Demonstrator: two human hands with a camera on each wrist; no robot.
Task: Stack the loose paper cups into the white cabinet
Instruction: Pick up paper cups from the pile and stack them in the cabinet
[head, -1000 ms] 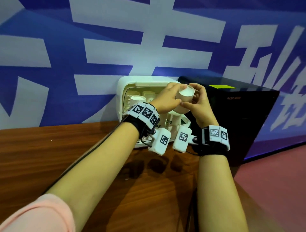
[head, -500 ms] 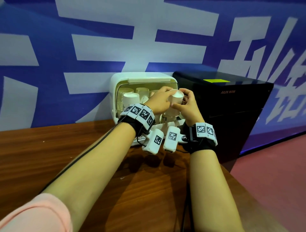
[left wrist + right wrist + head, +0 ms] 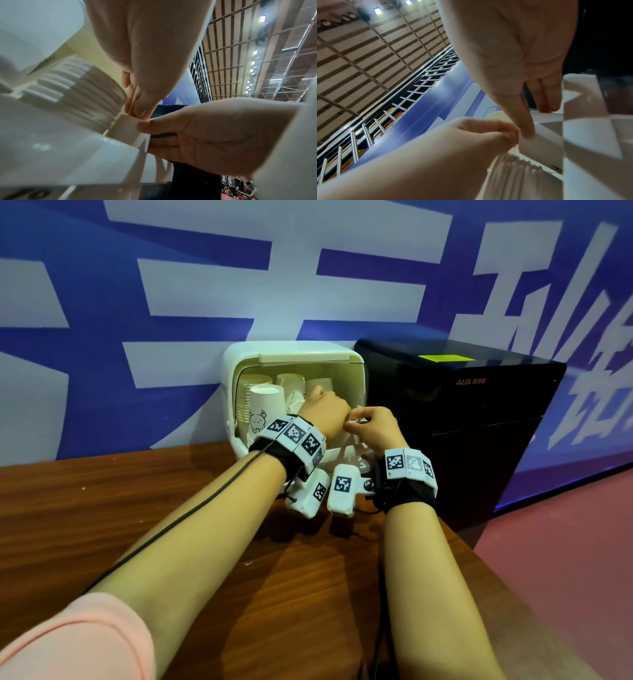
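- While both hands work at the mouth of the white cabinet (image 3: pixel 294 354), the paper cup (image 3: pixel 126 125) sits pinched between them just above a nested cup stack (image 3: pixel 101 93) inside the opening; it does not look fully seated yet.
- Left hand (image 3: pixel 327 414): fingertips curled onto the cup's upper edge, a closed grip on the cup. Right hand (image 3: pixel 375 428): thumb and fingers pinch the cup's side wall, likewise a closed grip.
- Risk one: thin paper held at the rim by two hands may crease or go oval, and an oval rim would jam rather than nest.
- Risk two: if the cup goes down tilted, it could wedge on the stack's top rim and lean, and the stack may topple toward the neighbouring stacks (image 3: pixel 265 400).
- Risk three: the cabinet interior is crowded and the wrist cameras hang close to its lower lip; a withdrawing wrist could clip a stack or drag the cabinet on the desk (image 3: pixel 102 508).
- Risk four: letting go before the cup is pressed home may leave it proud, blocking the door. How deep it sits cannot be told.
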